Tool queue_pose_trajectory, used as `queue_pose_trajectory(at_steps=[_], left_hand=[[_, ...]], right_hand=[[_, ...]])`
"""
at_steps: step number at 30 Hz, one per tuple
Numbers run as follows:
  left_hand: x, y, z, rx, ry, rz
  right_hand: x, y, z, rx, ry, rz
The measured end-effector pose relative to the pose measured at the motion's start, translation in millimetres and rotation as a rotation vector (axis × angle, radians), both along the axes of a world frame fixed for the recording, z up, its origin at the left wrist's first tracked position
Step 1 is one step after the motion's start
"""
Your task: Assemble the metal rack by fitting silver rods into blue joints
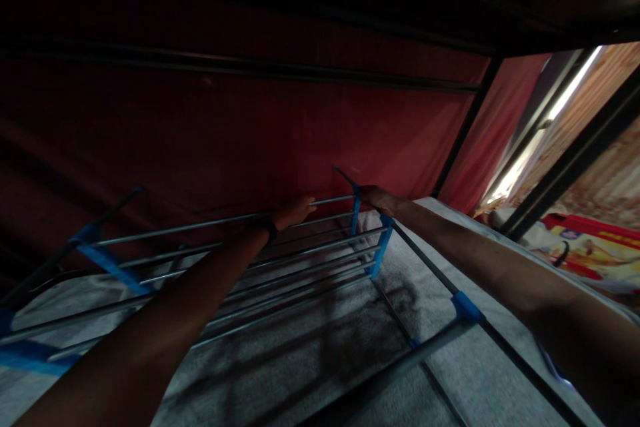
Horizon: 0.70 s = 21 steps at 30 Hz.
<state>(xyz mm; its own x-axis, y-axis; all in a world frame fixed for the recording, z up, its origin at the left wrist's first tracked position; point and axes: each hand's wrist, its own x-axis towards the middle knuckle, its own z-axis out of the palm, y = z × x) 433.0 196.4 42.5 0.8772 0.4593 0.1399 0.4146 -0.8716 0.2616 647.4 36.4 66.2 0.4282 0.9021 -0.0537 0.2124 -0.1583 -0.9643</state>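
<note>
A rack of grey metal tubes with blue plastic joints (pixel 469 307) fills the lower half of the view, its rails running from left to right. My left hand (pixel 295 212) is closed around the far top rail, left of its right end; a dark band circles the wrist. At the far right corner my right hand (pixel 377 199) is closed on the rack by a blue joint (pixel 357 191), its fingers partly hidden and dim. Thin posts stick up past the joints at the far side. Forearms hide some of the rails.
The rack stands on a grey cloth surface (pixel 440 373). Behind it hangs a dark red sheet (pixel 280 127) crossed by a black bar (pixel 240 65). A black frame post (pixel 467 127) stands at the right, with a red and yellow package (pixel 595 247) beyond. A dark panel lies overhead.
</note>
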Motion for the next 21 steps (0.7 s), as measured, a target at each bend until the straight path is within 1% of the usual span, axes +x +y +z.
queue_pose_trajectory(at_steps=[5,9,12,16,21], left_hand=[[-1.1,-1.6,3.6,-0.019,-0.002,-0.002],[-2.1,-2.1,5.4,-0.035,-0.007,-0.008],[-1.6,-0.9,5.0,-0.042,-0.014,-0.007],[-0.6,1.4,5.2,-0.056,-0.022,-0.008],[-0.6,3.8,7.2,-0.065,-0.026,0.003]], right_hand=[[0.2,1.1,-1.9,-0.015,0.063,-0.048],[0.0,1.6,-2.4,-0.013,0.085,-0.030],[0.4,1.8,-2.8,-0.017,0.075,-0.039],[0.7,1.7,-4.4,0.007,0.063,-0.015],[0.9,1.7,-5.4,0.013,0.048,-0.053]])
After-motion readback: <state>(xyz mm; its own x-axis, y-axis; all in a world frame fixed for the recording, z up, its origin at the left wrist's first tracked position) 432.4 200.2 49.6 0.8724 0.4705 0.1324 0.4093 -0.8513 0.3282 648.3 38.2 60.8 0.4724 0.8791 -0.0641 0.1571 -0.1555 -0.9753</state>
